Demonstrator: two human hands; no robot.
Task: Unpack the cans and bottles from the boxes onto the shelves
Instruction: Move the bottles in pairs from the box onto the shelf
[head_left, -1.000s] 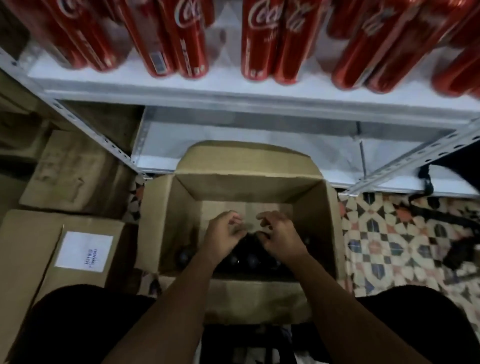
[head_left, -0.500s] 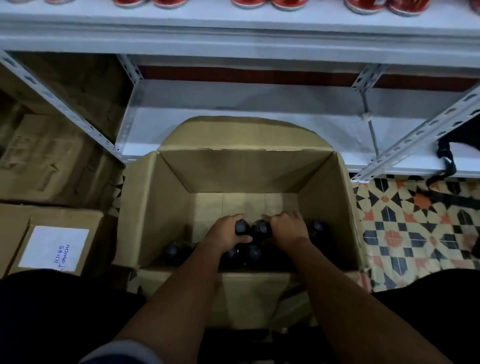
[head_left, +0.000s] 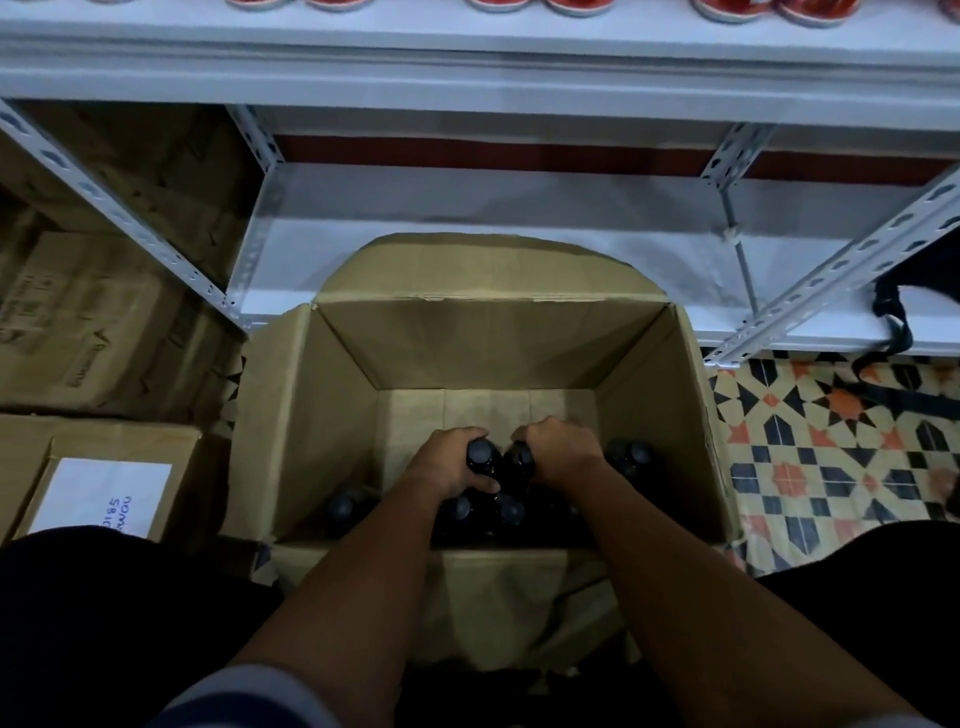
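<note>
Both hands inside open cardboard box on floor below shelf. Left hand fingers wrapped round a dark bottle; right hand grips adjacent bottle. More bottles stand nearby.

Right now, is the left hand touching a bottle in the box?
Touching. The head view shows the left hand with fingers curled round the neck of a dark bottle inside the open cardboard box.
</note>
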